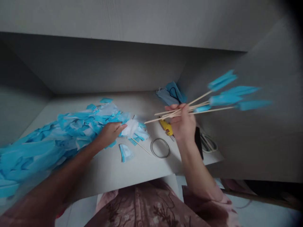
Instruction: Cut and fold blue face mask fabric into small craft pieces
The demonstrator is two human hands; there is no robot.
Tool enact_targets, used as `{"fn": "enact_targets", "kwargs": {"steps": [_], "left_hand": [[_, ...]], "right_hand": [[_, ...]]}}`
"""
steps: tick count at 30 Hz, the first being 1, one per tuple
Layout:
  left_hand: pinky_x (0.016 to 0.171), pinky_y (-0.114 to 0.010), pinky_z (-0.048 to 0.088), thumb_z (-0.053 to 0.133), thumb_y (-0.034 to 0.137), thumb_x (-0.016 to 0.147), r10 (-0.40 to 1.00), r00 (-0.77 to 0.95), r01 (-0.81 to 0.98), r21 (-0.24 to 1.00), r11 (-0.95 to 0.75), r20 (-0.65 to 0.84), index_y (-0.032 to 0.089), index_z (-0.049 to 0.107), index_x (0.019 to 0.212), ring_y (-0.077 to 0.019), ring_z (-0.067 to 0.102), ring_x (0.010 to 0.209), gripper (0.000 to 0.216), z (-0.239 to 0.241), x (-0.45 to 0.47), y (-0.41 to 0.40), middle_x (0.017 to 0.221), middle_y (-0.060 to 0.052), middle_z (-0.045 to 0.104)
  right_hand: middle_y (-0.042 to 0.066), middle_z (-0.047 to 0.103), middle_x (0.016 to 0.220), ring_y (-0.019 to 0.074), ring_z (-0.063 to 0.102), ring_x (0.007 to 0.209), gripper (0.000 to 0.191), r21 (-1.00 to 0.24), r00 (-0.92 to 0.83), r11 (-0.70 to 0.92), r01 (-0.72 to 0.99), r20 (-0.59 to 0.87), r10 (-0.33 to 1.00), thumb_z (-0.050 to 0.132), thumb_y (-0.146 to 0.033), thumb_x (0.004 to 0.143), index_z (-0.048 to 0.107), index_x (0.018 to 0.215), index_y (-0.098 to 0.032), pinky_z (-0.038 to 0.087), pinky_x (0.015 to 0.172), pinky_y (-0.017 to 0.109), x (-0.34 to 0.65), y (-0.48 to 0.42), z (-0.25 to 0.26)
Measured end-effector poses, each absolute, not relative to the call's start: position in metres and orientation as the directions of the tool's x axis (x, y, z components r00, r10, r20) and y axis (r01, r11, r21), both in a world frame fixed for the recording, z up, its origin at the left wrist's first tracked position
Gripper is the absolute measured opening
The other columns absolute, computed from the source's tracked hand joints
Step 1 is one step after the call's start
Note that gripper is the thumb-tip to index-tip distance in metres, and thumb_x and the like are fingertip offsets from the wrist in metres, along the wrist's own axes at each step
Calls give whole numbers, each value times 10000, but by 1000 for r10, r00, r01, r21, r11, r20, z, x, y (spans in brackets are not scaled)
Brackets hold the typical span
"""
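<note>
My right hand (182, 122) is raised above the desk and closed around a bundle of thin wooden sticks (189, 109). The sticks point right and carry blue fabric pieces (233, 94) on their ends, blurred by motion. My left hand (111, 132) reaches onto the desk and pinches a white fabric piece (131, 127) at the edge of a big pile of blue and white cut scraps (59, 135). A single stick (142, 147) lies on the desk just under that white piece.
A grey desk (106, 167) sits inside a grey alcove. On it lie a yellow glue gun (167, 126), a wire ring (160, 148), a small blue scrap (125, 153), folded blue cloth (171, 93), a dark phone (198, 142) and a coiled cable (208, 142).
</note>
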State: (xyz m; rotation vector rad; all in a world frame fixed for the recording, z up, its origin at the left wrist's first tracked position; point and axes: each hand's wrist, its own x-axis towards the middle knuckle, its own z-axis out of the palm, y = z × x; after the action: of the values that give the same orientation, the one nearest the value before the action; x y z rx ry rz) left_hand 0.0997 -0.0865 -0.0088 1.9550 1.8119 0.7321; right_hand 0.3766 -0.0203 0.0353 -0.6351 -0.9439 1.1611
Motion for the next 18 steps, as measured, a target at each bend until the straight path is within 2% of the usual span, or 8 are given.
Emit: {"fn": "enact_targets", "kwargs": {"steps": [2,4,6,7,11,13,15,18], "left_hand": [[595,-278,332,405,497,934,982,27,828,547,-126,185,208,510,635,-160,478,577,429,-3,102,-83,587,-3,527],[672,-284,409,389,424,973,973,40,872,468,-146,229,190,703,977,-202,608,705,392,2,108,-78,801,-54,704],[764,-304,464,363,337,996,968,70,919,363,-157,241,200,616,1364,-242,679,869,467,4,114,-73,1038,-96,754],[809,-319,481,359,302,1000,967,102,938,301,-171,232,199,537,1465,-256,690,938,509,2,116,-70,1101,-110,750],[1055,-427,452,431,269,995,950,281,945,131,-299,139,121,503,1498,-324,614,1233,530,-13,117,-61,1312,-189,666],[1137,-480,393,480,296,989,943,307,938,125,-323,132,108,506,1494,-357,528,1357,540,-17,112,-60,1480,-220,546],[1164,-491,369,481,299,994,934,296,935,141,-327,202,117,493,1502,-357,467,1416,540,-13,108,-62,1562,-217,459],[1080,-434,442,438,253,1005,903,332,909,162,-384,274,146,641,1333,-302,576,1279,401,0,107,-70,1389,-162,625]], "right_hand": [[-2,676,856,171,687,884,203,-797,204,502,-336,458,865,632,-472,927,596,909,-273,538,951,376,387,-3,39],[-5,664,851,166,674,850,193,-796,187,574,-191,545,817,643,-448,909,609,969,-267,533,890,338,396,21,35],[2,668,853,176,667,844,207,-857,127,510,-78,499,857,622,-439,901,608,992,-254,527,856,328,401,45,24],[9,673,857,179,663,856,207,-880,116,474,-20,469,876,605,-435,903,605,984,-244,521,864,325,403,56,16],[14,690,910,159,646,912,155,-950,72,295,106,303,950,600,-371,895,600,932,-221,493,907,290,405,88,-15],[6,691,838,157,640,850,119,-970,19,208,129,212,977,651,-319,856,616,845,-206,498,850,283,404,96,-29],[-1,675,720,159,622,755,122,-979,-37,130,158,126,991,694,-266,820,622,753,-193,499,775,286,403,100,-40],[-11,658,642,146,599,668,152,-981,-90,54,185,38,995,722,-222,808,613,708,-187,495,714,280,401,103,-45]]}}
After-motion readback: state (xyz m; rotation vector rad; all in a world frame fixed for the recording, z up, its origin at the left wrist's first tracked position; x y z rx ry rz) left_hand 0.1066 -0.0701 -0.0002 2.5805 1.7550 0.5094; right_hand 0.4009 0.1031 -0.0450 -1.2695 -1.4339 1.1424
